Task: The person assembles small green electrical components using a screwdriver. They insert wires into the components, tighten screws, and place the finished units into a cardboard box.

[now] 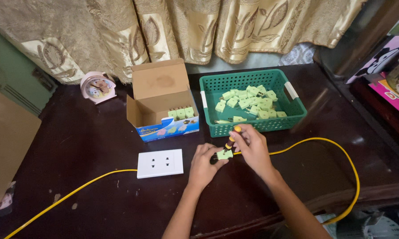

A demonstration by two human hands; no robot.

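Both hands meet at the near middle of the dark wooden table point(97, 141). Her or his left hand point(204, 164) is closed around a pale green plug point(224, 154), pinning it to the tabletop, while the right hand point(252, 148) grips a small screwdriver point(232, 138) with a yellow-and-black handle, its tip set down onto the plug. To my eye the work wants the plug held flat and still, the driver kept upright over the screw, with light pressure so the tip does not slip; the screw itself is too small to make out. A yellow cable point(341, 155) loops out from under the right hand.

Behind the hands, a green plastic basket point(297, 116) holds a loose heap of similar green plugs. Left of it, an open cardboard box point(159, 95) has a few plugs standing in a row inside. A white double socket plate point(160, 163) lies just left of the left hand.
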